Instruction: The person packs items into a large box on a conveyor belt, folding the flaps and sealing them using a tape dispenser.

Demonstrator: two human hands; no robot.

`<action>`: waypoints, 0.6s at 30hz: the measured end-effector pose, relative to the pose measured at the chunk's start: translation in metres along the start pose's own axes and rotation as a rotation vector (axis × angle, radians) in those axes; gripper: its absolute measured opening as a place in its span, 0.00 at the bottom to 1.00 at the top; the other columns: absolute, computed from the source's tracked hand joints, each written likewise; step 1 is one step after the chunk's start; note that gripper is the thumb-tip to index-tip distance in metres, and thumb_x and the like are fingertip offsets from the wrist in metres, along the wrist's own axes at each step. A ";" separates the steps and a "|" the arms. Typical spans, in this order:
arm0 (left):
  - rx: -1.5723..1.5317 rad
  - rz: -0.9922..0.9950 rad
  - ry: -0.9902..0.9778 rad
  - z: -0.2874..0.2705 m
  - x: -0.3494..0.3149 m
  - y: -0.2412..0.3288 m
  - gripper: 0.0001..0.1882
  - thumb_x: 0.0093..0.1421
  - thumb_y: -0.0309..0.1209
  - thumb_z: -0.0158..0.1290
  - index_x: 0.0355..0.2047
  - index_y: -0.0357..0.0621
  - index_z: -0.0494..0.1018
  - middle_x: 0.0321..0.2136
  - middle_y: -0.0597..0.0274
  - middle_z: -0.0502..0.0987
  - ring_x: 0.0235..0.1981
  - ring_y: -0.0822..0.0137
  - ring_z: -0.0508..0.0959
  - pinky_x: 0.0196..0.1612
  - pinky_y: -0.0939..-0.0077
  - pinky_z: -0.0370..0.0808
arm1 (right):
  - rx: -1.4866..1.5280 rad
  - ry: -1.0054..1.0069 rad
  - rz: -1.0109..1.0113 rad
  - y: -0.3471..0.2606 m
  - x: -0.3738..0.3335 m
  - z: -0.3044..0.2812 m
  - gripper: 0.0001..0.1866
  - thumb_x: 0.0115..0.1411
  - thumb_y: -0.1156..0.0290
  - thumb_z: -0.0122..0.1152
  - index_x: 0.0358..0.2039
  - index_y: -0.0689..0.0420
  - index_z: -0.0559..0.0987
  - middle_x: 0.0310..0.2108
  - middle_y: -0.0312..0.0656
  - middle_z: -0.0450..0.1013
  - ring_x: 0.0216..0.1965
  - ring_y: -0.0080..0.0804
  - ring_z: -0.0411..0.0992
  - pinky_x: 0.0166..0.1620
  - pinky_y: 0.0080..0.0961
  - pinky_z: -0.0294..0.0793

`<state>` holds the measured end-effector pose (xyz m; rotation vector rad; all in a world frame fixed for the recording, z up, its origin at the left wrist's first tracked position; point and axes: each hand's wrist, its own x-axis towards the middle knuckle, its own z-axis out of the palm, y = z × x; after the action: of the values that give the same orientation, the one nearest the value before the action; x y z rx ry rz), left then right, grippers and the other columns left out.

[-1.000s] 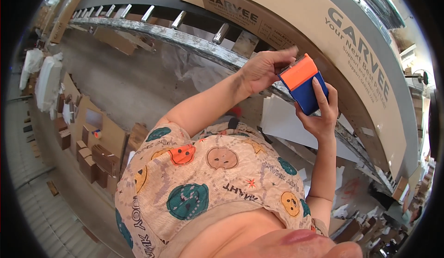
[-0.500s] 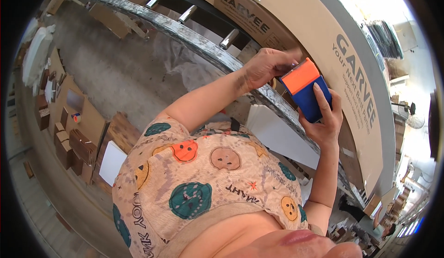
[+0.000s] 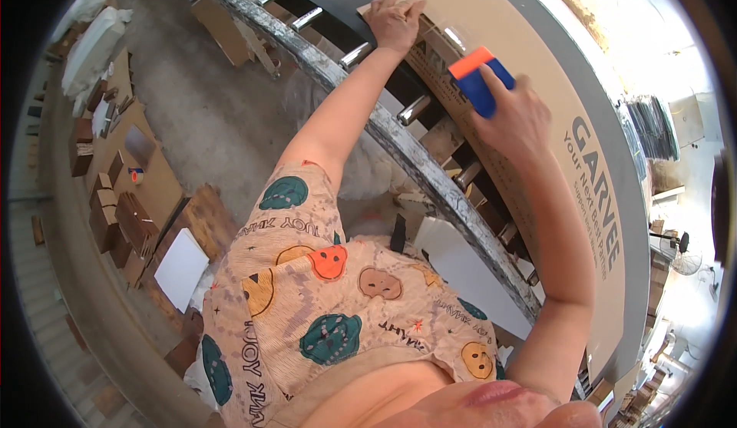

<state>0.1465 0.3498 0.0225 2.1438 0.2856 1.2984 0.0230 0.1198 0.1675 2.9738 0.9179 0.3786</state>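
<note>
My right hand is closed around a blue tape dispenser with an orange front plate. The dispenser is above the near side of a long brown cardboard box, slightly blurred. At the box's left end, my left hand rests on the cardboard near its edge, fingers bent and apart. Whether any tape lies under those fingers or stretches between the hands is too unclear to see.
The box lies on a roller conveyor with metal rollers and a scuffed side rail. White panels stand below the rail. To the left, cardboard pieces and a white board lie by the floor.
My left hand has moved from beside the dispenser up and left to the box's end. My right hand, still holding the dispenser, has reached farther over the box. The view has shifted.
</note>
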 end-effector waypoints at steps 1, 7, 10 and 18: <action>-0.002 0.005 0.008 0.004 0.003 -0.007 0.15 0.52 0.48 0.55 0.35 0.56 0.81 0.44 0.58 0.76 0.49 0.53 0.72 0.52 0.58 0.65 | -0.036 -0.053 0.018 -0.010 0.018 0.001 0.28 0.45 0.60 0.64 0.50 0.44 0.74 0.34 0.49 0.69 0.36 0.46 0.74 0.39 0.40 0.73; -0.024 -0.306 0.063 0.010 0.017 -0.002 0.47 0.56 0.58 0.49 0.62 0.32 0.50 0.61 0.30 0.50 0.64 0.41 0.50 0.64 0.53 0.48 | -0.120 -0.312 0.001 -0.021 0.062 0.010 0.20 0.46 0.63 0.62 0.38 0.60 0.76 0.36 0.53 0.72 0.38 0.46 0.74 0.42 0.38 0.75; -0.168 -0.062 -0.168 0.033 0.006 0.066 0.47 0.58 0.59 0.43 0.61 0.26 0.49 0.61 0.31 0.50 0.64 0.41 0.50 0.64 0.50 0.46 | -0.135 -0.400 0.009 -0.010 0.057 -0.005 0.19 0.48 0.67 0.60 0.41 0.61 0.78 0.41 0.49 0.74 0.40 0.40 0.75 0.40 0.34 0.76; 0.016 -0.134 -0.574 0.102 0.006 0.008 0.55 0.53 0.69 0.40 0.62 0.28 0.48 0.65 0.38 0.44 0.67 0.45 0.42 0.68 0.61 0.39 | 0.152 -0.128 0.098 -0.009 0.055 -0.024 0.36 0.48 0.67 0.65 0.59 0.45 0.64 0.54 0.34 0.69 0.51 0.42 0.71 0.38 0.38 0.78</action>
<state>0.2358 0.3067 -0.0024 2.3555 0.1931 0.5687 0.0559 0.1561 0.2028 3.1446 0.8271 0.1210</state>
